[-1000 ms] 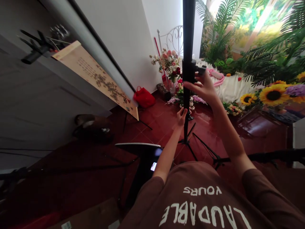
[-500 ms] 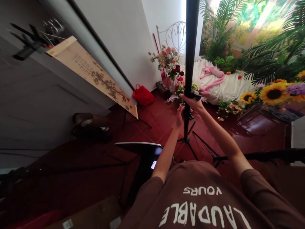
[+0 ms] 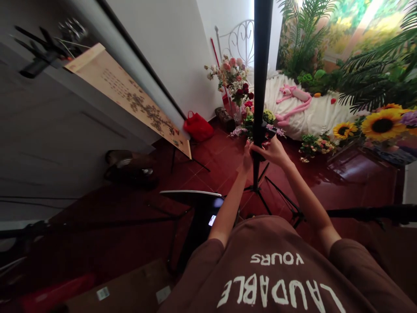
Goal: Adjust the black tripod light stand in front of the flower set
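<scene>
A black light stand (image 3: 262,56) rises upright in front of me, its spread legs on the floor. My left hand (image 3: 248,158) is closed against the left side of its pole, with the fingertips partly hidden behind it. From the right, my right hand (image 3: 274,152) grips the pole just below a black clamp collar (image 3: 260,130). Its thumb crosses the front of the pole, and its other fingers are near the collar's knob (image 3: 271,131).
A hanging scroll (image 3: 130,95) and red bag (image 3: 198,126) are at left. Artificial flowers (image 3: 234,76), a white-draped bed (image 3: 312,121) with a pink plush toy (image 3: 296,93), and sunflowers (image 3: 381,124) lie beyond. Other stand legs (image 3: 280,191) and a cardboard box (image 3: 130,287) are close to me.
My right hand has moved down the pole from the collar to just below it, its thumb now across the front. My left hand stays at the pole. The view has shifted slightly.
</scene>
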`<act>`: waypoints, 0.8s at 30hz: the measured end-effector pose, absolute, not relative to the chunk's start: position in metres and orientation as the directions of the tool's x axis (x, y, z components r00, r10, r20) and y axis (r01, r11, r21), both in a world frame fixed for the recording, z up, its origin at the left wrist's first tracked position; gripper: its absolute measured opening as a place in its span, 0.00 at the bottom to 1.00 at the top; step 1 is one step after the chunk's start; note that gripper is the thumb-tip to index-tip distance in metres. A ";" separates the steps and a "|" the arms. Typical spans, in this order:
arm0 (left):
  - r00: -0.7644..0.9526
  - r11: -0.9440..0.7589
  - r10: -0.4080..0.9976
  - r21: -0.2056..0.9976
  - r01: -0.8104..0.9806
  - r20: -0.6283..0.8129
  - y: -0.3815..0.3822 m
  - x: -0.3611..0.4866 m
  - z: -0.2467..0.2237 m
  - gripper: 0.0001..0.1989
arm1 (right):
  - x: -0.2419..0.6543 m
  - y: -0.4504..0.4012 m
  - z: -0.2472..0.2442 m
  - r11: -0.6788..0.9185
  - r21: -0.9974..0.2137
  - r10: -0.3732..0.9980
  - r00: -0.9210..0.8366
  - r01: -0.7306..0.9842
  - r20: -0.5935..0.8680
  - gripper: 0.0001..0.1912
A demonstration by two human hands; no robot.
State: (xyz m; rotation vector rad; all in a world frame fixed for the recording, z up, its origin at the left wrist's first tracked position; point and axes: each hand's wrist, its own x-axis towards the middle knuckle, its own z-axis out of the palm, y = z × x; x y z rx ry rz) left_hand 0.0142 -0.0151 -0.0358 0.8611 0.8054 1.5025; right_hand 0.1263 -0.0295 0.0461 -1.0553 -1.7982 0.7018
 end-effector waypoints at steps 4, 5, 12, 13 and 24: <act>-0.071 -0.119 0.993 0.874 -0.472 0.097 -0.016 0.013 -0.041 0.31 | 0.154 -0.059 0.029 0.441 -0.651 0.897 -0.272 0.618 0.349 0.26; -0.086 -0.133 0.991 0.884 -0.448 0.106 -0.016 0.013 -0.042 0.31 | 0.156 -0.063 0.028 0.424 -0.606 0.905 -0.291 0.673 0.311 0.24; -0.148 -0.186 0.979 0.915 -0.358 0.142 -0.015 0.016 -0.045 0.32 | 0.145 -0.069 0.018 0.311 -0.656 0.949 -0.259 0.688 0.179 0.22; -0.152 -0.181 0.979 0.918 -0.354 0.134 -0.014 0.016 -0.045 0.32 | 0.140 -0.070 0.014 0.256 -0.741 0.964 -0.223 0.621 0.146 0.24; -0.197 -0.176 0.974 0.925 -0.335 0.114 -0.014 0.016 -0.044 0.32 | 0.123 -0.073 0.003 -0.336 -0.935 0.902 -0.322 -0.108 -0.287 0.24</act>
